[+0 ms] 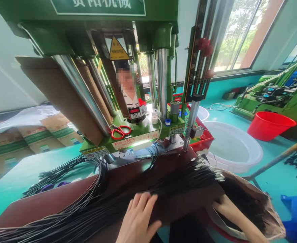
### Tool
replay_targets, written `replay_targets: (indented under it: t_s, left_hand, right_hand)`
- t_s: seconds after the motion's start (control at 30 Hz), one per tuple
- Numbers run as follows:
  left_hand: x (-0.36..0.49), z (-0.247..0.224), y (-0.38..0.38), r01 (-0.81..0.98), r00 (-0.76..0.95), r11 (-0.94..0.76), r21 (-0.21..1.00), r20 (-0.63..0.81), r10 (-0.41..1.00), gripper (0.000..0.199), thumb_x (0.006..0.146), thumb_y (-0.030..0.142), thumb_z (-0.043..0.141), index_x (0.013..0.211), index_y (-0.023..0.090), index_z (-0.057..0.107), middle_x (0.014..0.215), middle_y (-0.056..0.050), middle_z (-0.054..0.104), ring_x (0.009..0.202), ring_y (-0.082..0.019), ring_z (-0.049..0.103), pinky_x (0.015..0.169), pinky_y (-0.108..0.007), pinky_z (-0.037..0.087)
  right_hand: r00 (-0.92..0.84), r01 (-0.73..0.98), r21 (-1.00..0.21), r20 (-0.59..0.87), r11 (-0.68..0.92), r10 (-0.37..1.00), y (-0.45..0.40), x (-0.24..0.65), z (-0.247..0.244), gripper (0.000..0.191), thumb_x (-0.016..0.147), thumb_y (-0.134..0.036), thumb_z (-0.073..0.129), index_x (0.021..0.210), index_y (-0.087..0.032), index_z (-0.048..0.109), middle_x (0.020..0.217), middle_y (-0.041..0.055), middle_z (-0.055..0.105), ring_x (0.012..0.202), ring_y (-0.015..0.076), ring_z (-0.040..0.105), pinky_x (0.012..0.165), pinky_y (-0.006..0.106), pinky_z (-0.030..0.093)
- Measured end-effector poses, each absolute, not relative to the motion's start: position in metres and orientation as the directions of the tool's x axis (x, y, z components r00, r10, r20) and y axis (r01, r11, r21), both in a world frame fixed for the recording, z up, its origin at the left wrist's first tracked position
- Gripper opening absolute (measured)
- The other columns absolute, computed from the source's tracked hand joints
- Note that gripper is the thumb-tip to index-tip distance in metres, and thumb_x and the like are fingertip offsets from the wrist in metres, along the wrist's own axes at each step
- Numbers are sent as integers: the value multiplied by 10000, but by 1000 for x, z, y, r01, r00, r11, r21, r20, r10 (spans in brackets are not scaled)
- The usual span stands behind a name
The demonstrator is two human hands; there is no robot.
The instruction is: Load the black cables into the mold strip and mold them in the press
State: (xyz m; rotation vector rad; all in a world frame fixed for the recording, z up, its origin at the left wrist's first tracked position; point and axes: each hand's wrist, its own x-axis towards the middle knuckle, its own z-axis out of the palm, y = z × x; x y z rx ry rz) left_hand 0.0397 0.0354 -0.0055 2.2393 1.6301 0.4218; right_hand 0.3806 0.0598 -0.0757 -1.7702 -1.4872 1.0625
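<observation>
Long black cables (163, 185) lie in a thick bundle across the dark red-brown table (128, 168), their silvery connector ends toward the right. My left hand (139, 216) rests palm down at the bundle's near edge, fingers apart, holding nothing. At the table's right end, my right hand (223, 206) reaches beside a large brown sack (267, 202) with dark contents; its fingertips are partly hidden by the table edge. More thin cables (152, 157) hang from the metal plate of the green press.
The green press (160, 130) stands behind the cables, with red-handled scissors (121, 132) on it. Farther right are a white tub (234, 145), a red bucket (271, 125) and a blue stool (296, 206). Paper sacks (37, 135) line the left wall.
</observation>
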Motion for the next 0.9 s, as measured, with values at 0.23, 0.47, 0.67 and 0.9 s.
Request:
replay_targets:
  t_s: [0.23,0.47,0.67,0.9]
  left_hand:
    - [73,32,94,868,459,-425,257,-91,884,152,763,145,506,869,195,603,905,-37,599,889,-198,550,801,-317,433]
    - [55,39,108,772,368,-289,566,-29,929,198,813,232,411,952,205,550,891,-25,646,849,-178,592,787,-290,426]
    - [52,59,91,672,308,-187,717,-41,950,175,790,307,450,872,200,561,765,8,639,715,-152,593,676,-236,457]
    - [54,37,65,689,365,-268,674,-3,931,167,782,268,461,902,226,570,874,-21,673,818,-161,619,761,-221,454]
  right_hand:
    - [-85,540,-841,-101,-39,991,41,408,-69,608,689,-259,567,1273,-121,464,1245,114,546,1148,265,484,991,342,352]
    - [-72,630,-773,-158,-78,985,23,418,-38,376,693,-197,556,1054,-251,648,839,27,706,779,227,633,711,273,475]
    - [-462,219,-971,-186,-91,867,25,360,9,374,763,-312,601,1136,-289,594,997,42,676,941,221,595,854,329,427]
    - [-248,-789,-570,-42,-227,968,81,279,20,326,803,-393,560,1085,-232,586,1177,69,600,1118,214,516,1005,412,312]
